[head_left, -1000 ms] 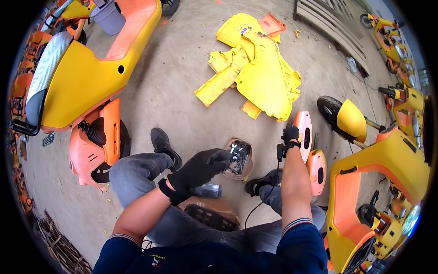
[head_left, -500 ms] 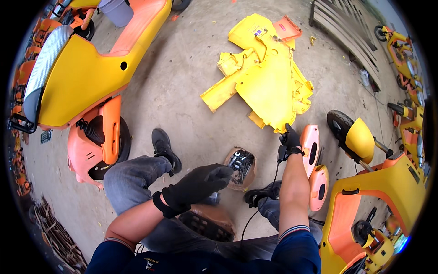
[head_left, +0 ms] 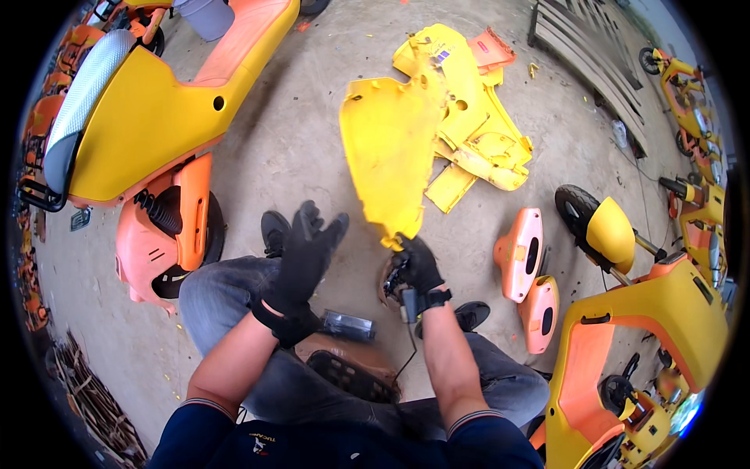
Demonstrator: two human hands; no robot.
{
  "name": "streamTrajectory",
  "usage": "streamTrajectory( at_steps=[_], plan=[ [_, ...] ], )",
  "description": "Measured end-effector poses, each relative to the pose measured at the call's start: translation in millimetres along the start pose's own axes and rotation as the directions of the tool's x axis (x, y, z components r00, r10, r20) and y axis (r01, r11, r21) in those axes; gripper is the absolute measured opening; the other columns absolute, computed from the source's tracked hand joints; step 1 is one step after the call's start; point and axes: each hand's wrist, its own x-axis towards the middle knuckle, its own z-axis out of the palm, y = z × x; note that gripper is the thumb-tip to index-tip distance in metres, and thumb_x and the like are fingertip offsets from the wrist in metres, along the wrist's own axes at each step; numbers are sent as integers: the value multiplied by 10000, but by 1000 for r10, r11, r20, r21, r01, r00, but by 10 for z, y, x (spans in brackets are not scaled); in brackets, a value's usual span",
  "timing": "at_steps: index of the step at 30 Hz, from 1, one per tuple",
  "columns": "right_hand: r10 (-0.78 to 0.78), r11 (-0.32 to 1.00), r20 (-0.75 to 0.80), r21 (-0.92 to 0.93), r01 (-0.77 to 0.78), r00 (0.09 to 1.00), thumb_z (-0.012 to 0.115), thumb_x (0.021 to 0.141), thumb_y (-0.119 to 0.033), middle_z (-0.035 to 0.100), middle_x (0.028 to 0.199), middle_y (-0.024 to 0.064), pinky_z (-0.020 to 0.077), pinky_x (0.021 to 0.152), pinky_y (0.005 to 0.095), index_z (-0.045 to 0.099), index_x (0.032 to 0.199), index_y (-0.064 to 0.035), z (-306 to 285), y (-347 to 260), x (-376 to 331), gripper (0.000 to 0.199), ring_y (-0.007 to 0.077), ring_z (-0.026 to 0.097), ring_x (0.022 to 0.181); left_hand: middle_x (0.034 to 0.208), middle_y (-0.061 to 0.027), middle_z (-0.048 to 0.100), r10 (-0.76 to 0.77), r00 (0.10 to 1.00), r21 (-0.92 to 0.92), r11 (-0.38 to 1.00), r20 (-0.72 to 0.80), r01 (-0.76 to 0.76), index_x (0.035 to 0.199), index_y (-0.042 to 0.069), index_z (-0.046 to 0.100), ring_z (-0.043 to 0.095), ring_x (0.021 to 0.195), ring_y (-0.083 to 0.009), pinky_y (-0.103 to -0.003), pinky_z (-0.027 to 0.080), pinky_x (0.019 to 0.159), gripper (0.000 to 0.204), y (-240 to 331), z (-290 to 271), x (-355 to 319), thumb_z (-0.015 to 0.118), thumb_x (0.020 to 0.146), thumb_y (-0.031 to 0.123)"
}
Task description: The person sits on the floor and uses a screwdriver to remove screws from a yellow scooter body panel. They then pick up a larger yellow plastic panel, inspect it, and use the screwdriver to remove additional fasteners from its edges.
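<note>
Two black-gloved hands near centre: left hand (head_left: 301,270) and right hand (head_left: 419,266). One held yellow panel (head_left: 391,152) at twelve o'clock; more yellow panels (head_left: 475,87) overlap at one, uncountable. Two pink-orange oval covers (head_left: 513,256) toward four. Two large scooters (head_left: 148,129), at ten and four. Two black shoes (head_left: 471,315), at nine and four. One grey bucket (head_left: 206,19) at eleven. One slatted pallet (head_left: 586,59) at two.

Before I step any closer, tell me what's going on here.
A person's right hand grips a yellow panel by its narrow end. The left hand, fingers spread, appears empty beside it. More yellow pieces lie on the floor beyond, and a yellow-and-orange scooter stands at the left.
</note>
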Motion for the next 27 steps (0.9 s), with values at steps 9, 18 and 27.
streamTrajectory(
  at_steps=[9, 18, 27],
  plan=[
    [544, 608, 450, 370, -703, 708, 656, 946, -229, 616, 980, -12, 424, 602, 195, 568, 1241, -74, 1047, 19, -850, 344, 47, 495, 658, 1151, -137, 627, 255, 967, 86, 963, 19, -256, 1352, -48, 458, 618, 1054, -235, -330, 500, 872, 613, 735, -464, 21, 726, 879, 236],
    [580, 788, 339, -6, -615, 741, 657, 943, -261, 644, 1095, 6, 486, 752, 236, 567, 1274, -38, 776, 543, -1244, 409, 76, 580, 881, 868, -167, 681, 251, 911, 661, 627, 328, -411, 1346, 32, 507, 644, 674, -247, -355, 505, 657, 543, 409, -795, -1, 660, 874, 251],
    [495, 865, -12, 99, -492, 869, 695, 905, -228, 651, 783, 19, 436, 489, 246, 619, 1057, -52, 290, 619, -1024, 244, 114, 568, 553, 1238, -248, 605, 230, 909, 634, 657, 348, -409, 1405, -13, 431, 605, 1134, -307, -381, 459, 953, 713, 442, -813, -7, 700, 866, 370]
  ],
)
